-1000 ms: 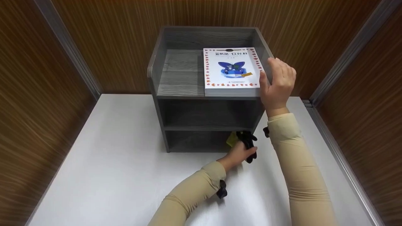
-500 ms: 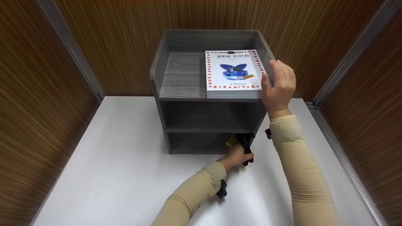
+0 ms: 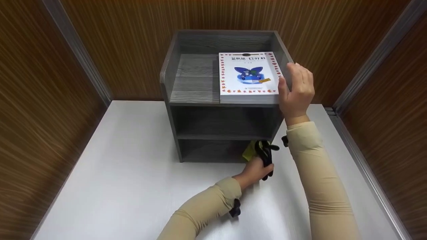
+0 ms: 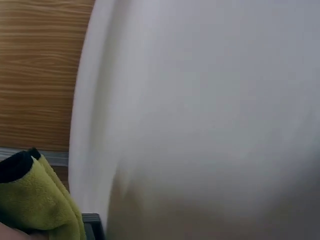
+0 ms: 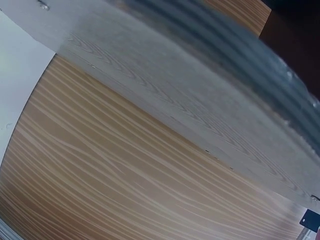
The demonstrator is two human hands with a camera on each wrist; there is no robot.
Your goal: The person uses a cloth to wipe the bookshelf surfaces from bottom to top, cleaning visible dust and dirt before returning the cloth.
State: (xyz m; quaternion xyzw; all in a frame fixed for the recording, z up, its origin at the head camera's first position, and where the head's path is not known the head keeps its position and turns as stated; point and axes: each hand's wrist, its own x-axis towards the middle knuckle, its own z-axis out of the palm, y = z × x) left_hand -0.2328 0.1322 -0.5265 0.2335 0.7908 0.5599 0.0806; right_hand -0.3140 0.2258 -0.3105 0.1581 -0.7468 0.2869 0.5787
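Note:
A small grey wood-grain shelf unit point(image 3: 195, 78) stands on the white table. My left hand point(image 3: 256, 169) grips a bunched yellow-green and black cloth point(image 3: 265, 154) at the front right of the bottom compartment. In the left wrist view, the fuzzy yellow-green cloth point(image 4: 40, 202) shows a black edge, with a sliver of the hand below it. Up at the right side panel point(image 3: 280, 46), my right hand point(image 3: 298, 91) holds the panel's upper front edge, its thumb toward the inside. The outer face of that panel point(image 5: 165, 90) fills much of the right wrist view.
White books point(image 3: 250, 75) with a blue butterfly on the top cover lie stacked on the right half of the top shelf. The middle shelf point(image 3: 223, 136) is above the cloth. Brown wood-grain walls point(image 3: 133, 50) enclose the table point(image 3: 126, 166) at the back and sides.
My left hand dips a little further in with the cloth, then comes slightly outward and right, the cloth showing more. My right hand keeps its hold on the side panel.

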